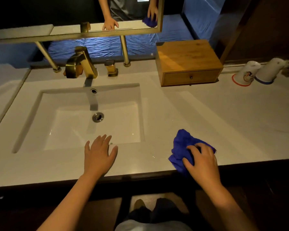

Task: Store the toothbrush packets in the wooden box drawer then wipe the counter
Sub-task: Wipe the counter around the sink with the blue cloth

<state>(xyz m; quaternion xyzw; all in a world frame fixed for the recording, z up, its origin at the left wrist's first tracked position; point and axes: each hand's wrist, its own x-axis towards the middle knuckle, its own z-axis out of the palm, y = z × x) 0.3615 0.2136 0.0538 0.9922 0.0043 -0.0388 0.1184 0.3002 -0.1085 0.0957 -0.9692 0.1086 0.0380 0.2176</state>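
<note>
Right hand point(201, 161), lower right of frame, fingers clamped on the crumpled blue cloth point(182, 145) at the front edge of the white stone surface point(215, 114). Left hand point(98, 155) flat, fingers wide, holding nothing, by the sink rim. No toothbrush pkts visible; light wooden box w/ drawer point(189, 61) shut, upper right, so I reckon they're stored. I'd wipe w/ overlapping passes. Dim bathroom.

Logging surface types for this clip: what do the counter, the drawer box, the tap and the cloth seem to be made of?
Counter: pale, smooth, faintly glossy, likely stone or a composite; it shows soft reflections. Wooden box: light wood with visible grain, matt, small dark knob on the shut drawer. Tap: metal with a brushed gold-toned finish. Cloth under the right hand: blue, soft, crumpled fabric, possibly microfibre.
</note>
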